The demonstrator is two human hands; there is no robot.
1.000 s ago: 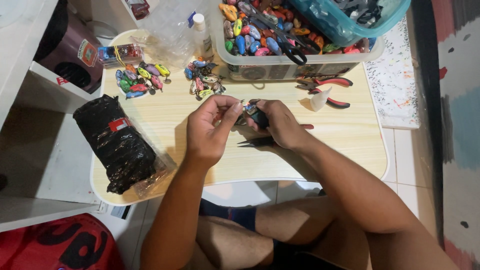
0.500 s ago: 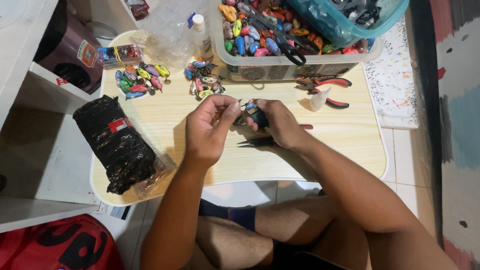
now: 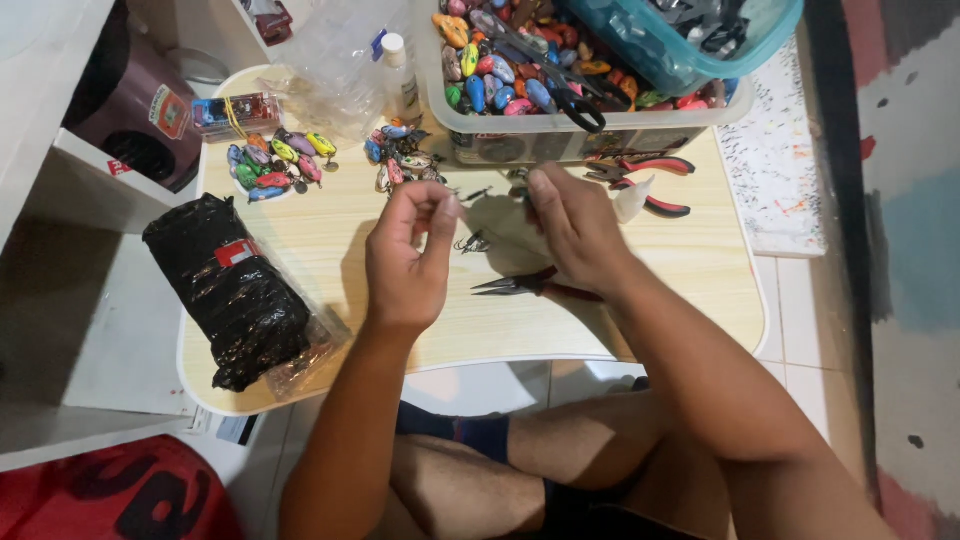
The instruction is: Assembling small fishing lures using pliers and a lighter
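Observation:
My left hand [image 3: 408, 255] hovers over the wooden lap table [image 3: 330, 240] with thumb and forefinger pinched together. What they pinch is too small to see. My right hand [image 3: 572, 228] is a short way to the right, fingers curled on a small dark lure that is mostly hidden. A small metal treble hook [image 3: 470, 243] is below the gap between the two hands. Needle-nose pliers [image 3: 512, 286] with red handles lie on the table under my right wrist.
A clear tub [image 3: 560, 140] of colourful lures with scissors [image 3: 572, 100] stands at the back, a teal basket [image 3: 690, 50] on it. Red pliers [image 3: 655, 170], a glue bottle [image 3: 402, 75], loose lure piles [image 3: 275, 165], a black wrapped bundle [image 3: 232, 292] lie around.
My hands, which held the dark lure together, have drawn apart. The right hand moved up toward the tub and the left hand stayed pinched.

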